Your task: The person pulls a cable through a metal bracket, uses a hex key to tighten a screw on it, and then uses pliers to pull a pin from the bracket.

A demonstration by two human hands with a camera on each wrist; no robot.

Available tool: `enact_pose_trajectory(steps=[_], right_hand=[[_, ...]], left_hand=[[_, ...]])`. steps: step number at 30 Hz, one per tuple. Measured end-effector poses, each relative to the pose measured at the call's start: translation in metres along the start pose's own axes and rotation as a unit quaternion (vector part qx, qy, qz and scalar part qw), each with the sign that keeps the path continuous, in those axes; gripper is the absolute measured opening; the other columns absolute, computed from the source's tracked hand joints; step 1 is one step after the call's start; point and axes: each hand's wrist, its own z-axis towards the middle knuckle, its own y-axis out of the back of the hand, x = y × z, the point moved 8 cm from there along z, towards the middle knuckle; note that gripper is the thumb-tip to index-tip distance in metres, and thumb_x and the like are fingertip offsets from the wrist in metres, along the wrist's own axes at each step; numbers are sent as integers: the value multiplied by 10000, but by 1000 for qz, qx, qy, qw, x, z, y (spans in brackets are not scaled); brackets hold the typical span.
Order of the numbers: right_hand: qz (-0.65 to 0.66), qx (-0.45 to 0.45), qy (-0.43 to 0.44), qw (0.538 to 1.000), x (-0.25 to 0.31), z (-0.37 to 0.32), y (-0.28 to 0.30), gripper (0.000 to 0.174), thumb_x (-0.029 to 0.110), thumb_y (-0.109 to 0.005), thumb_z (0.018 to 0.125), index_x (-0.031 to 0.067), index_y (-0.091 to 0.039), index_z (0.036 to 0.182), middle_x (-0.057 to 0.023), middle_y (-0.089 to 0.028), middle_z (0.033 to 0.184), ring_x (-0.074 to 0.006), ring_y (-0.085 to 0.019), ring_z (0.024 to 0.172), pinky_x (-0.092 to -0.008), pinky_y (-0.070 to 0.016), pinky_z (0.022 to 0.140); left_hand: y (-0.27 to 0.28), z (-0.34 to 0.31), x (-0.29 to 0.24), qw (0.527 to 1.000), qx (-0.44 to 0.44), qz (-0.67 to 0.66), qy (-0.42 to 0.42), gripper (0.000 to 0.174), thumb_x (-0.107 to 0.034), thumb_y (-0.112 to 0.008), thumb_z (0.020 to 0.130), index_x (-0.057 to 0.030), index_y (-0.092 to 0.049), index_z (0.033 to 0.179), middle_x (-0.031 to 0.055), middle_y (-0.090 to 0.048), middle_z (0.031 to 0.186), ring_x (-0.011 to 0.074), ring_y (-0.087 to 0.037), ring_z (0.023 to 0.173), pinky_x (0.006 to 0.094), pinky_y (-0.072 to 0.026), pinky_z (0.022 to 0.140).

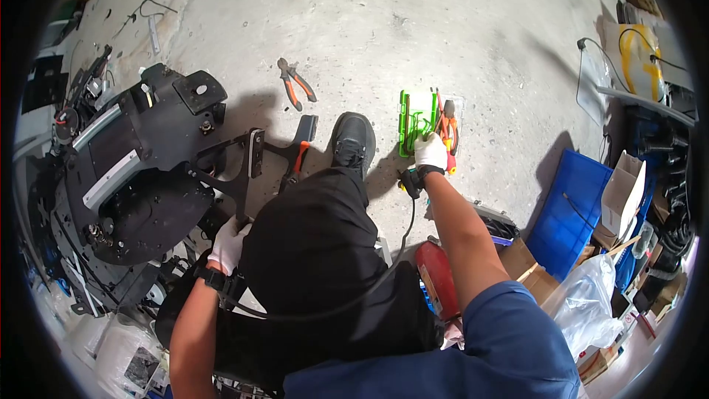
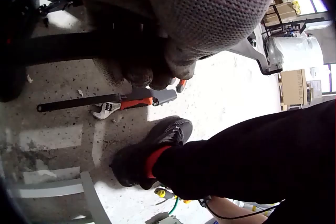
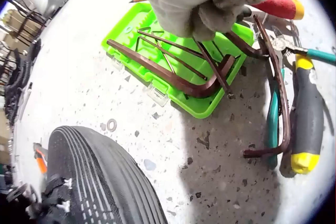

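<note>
My right hand [image 1: 430, 154], in a white knit glove, is over a bright green hex key case [image 3: 202, 109] on the floor. Its fingers curl down and pinch a slim brown hex key [image 3: 212, 69]. Several more lie across the case, among them a large L-shaped hex key [image 3: 157, 69]. Another long hex key [image 3: 283, 98] lies beside it, over teal-handled pliers [image 3: 273, 124] and a grey-and-yellow screwdriver [image 3: 307, 113]. At left, my gloved left hand [image 1: 230, 242] grips a black bar [image 2: 58, 48] at the black bracket [image 1: 240, 192] of a machine; the palm hides part of it.
The black machine [image 1: 155, 170] fills the left side. Orange-handled pliers [image 1: 295, 85] and an adjustable wrench [image 2: 107, 109] lie on the floor near my black shoe [image 1: 353, 144]. A red cylinder [image 1: 437, 281] sits by my right forearm; a blue panel [image 1: 569, 207] leans among boxes at right.
</note>
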Motion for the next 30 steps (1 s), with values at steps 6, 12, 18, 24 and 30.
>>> enact_pose_trajectory(steps=[6,12,18,24,30], right_hand=[[-45,26,-7,999,14,6,-13,296,344,-513,798,91,-654,853,-168,-644,832,-337,-622,805,-426,-488,722],[-65,35,-35,997,15,13,-23,347,334,-508,775,23,-656,820,-206,-635,805,-347,-625,800,-417,-485,739],[-22,35,5,999,10,22,-20,301,299,-526,742,32,-663,768,-188,-639,754,-338,-629,737,-404,-485,678],[217,44,-67,973,-64,62,-77,225,259,-538,750,58,-634,725,-117,-633,656,-235,-610,602,-341,-459,560],[607,87,-145,777,-24,27,6,160,188,-541,822,62,-571,730,-5,-509,576,-98,-441,455,-235,-355,429]], left_hand=[[-4,-1,-13,992,18,120,-31,167,-88,-500,885,19,-547,1005,74,-601,875,133,-550,808,254,-425,760],[-4,-8,-27,966,-9,259,-14,190,-120,-540,854,-3,-565,1002,43,-585,833,109,-522,752,248,-423,702],[-6,-3,-23,953,35,282,-109,176,-123,-541,851,-17,-561,990,15,-565,798,90,-503,710,232,-413,655],[-11,-8,-18,998,8,56,40,175,-102,-522,868,-35,-539,1028,5,-559,810,53,-477,672,202,-394,591],[-9,-2,-22,988,7,118,-96,223,-107,-541,861,-11,-537,1063,11,-582,831,78,-502,681,216,-409,615]])
